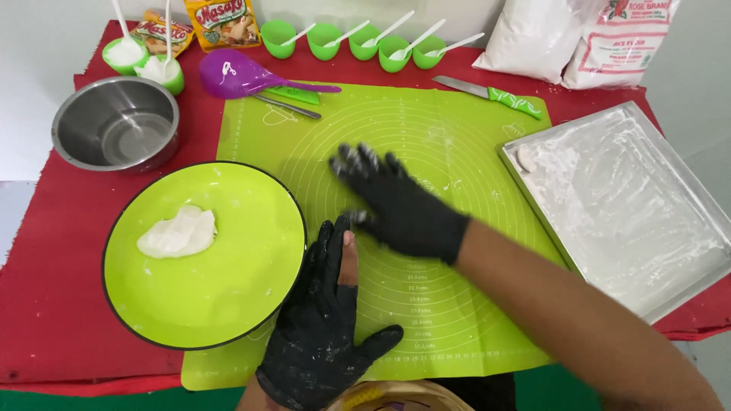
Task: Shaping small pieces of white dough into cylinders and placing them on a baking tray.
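Mat (426, 137) — gloved hands (400, 209) (both flat)

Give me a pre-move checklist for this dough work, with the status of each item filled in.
1. Both hands gloved: not ok. The right hand is covered in black; the left hand glove is torn, one finger bare.
2. Hands free: ok. Both lie flat and open on the green silicone mat, holding nothing.
3. Dough ready: ok. A white lump of dough sits on the green plate.
4. Tray floured: ok. The metal tray is coated white.
5. Knife clear of hands: ok. The green-handled knife lies at the mat's far edge.
6. Mat floured: cannot tell.
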